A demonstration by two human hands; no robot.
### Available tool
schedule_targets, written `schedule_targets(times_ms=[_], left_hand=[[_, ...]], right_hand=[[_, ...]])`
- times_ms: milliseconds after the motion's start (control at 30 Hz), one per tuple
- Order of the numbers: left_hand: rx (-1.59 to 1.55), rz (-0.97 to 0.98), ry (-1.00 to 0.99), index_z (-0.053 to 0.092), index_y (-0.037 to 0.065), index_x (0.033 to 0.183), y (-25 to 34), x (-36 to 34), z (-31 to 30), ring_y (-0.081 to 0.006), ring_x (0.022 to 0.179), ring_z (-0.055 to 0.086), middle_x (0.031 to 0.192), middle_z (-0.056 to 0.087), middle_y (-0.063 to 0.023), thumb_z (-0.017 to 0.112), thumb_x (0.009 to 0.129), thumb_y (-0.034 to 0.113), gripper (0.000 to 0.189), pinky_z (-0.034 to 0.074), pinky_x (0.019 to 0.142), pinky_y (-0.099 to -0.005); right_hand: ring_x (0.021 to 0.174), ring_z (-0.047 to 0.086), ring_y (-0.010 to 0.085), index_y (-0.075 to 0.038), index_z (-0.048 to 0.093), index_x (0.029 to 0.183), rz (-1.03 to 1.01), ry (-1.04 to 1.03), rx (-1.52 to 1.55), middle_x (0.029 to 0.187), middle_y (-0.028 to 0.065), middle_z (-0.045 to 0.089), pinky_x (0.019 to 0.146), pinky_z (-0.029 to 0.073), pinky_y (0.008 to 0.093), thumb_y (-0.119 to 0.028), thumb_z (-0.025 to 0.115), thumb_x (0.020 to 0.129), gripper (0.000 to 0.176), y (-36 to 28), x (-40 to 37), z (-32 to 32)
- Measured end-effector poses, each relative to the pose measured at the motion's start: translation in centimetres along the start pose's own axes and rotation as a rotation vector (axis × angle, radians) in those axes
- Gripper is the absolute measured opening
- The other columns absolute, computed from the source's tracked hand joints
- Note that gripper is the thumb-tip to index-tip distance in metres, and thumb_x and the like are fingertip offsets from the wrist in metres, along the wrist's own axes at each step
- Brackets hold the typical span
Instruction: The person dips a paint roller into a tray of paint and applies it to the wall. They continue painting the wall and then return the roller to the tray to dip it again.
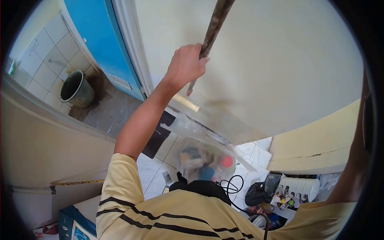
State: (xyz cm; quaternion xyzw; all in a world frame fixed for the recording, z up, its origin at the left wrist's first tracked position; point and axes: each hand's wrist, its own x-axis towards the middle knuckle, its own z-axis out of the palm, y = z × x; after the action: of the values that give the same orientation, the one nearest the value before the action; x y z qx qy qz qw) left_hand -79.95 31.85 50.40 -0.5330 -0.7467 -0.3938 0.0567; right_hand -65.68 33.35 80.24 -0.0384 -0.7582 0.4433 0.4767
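Observation:
My left hand (186,66) is closed around a long, dark, mottled pole (216,24). The pole slants up and out of the top of the view. Its thin lower end shows below my fist, in front of the pale wall (272,72). My right arm (354,168) reaches upward along the right edge, and its hand is outside the picture. What the upper end of the pole carries or touches is hidden.
Left, a blue door (98,40) stands beside a tiled room with a dark bucket (80,92). Below me are a clear plastic bag of items (208,160), a dark mat (160,138) and a black cable (234,186). A cluttered rack (296,190) stands lower right.

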Motion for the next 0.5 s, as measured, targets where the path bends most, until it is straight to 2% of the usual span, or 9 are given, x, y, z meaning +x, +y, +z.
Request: schedule_targets(times_ms=[67,300,500], left_hand=[[0.045,0.117,0.096,0.064,-0.007,0.095,0.6,0.8,-0.6,-0.0352,0.067,0.068,0.075,0.067,-0.0222,0.071,0.081,0.021,0.032,0.054,0.066,-0.0418],[0.019,0.133,0.112,0.065,-0.005,0.089,0.9,2.6,-0.3,-0.0346,0.065,0.068,0.07,0.067,-0.0204,0.071,0.081,0.02,0.027,0.054,0.064,-0.0416],[-0.032,0.041,0.044,0.065,-0.003,0.09,-1.9,1.6,2.7,-0.0395,0.071,0.066,0.073,0.066,-0.0217,0.074,0.08,0.018,0.024,0.053,0.067,-0.0432]], right_hand=[[0.049,0.044,0.016,0.002,0.049,0.078,-0.003,0.002,-0.015,0.061,0.0062,0.049,0.047,0.041,0.033,-0.01,0.047,0.087,0.016,-0.5,-0.4,-0.4],[0.049,0.045,0.0167,0.003,0.05,0.075,-0.015,0.011,-0.076,0.061,0.0074,0.05,0.047,0.041,0.0339,-0.01,0.048,0.087,0.018,-0.3,-0.6,-0.6],[0.049,0.046,0.0173,0.004,0.051,0.073,0.0,0.006,-0.112,0.06,0.0084,0.051,0.047,0.041,0.0348,-0.011,0.048,0.086,0.02,1.2,-1.0,0.6]])
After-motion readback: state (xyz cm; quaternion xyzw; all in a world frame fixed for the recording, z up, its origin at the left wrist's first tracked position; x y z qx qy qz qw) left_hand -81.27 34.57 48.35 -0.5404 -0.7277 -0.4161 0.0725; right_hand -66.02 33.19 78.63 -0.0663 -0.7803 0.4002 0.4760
